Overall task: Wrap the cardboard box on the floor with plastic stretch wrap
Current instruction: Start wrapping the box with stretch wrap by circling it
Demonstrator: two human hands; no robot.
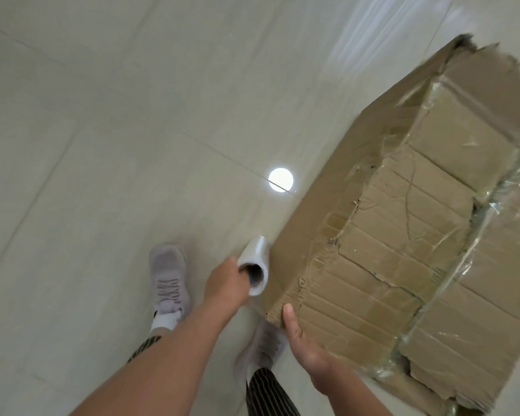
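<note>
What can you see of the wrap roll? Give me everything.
The roll is a short cylinder of whitish, glossy film on a hollow tube with a dark bore. It is held tilted above the floor, open end toward the camera, beside the box's side wall; whether they touch is unclear. The left hand holds it, hooked into the bore. A hazy sheet below may be paid-out film.

Pale grey knit sneakers: the left sneaker [168, 277] has matching laces, and the right sneaker [264, 346] looks hazy. A white sock [165, 321] shows above the left one. Black trousers [267, 394] carry thin white stripes. Forearms are bare down to the left hand [222, 280] and right hand [306, 349].
</note>
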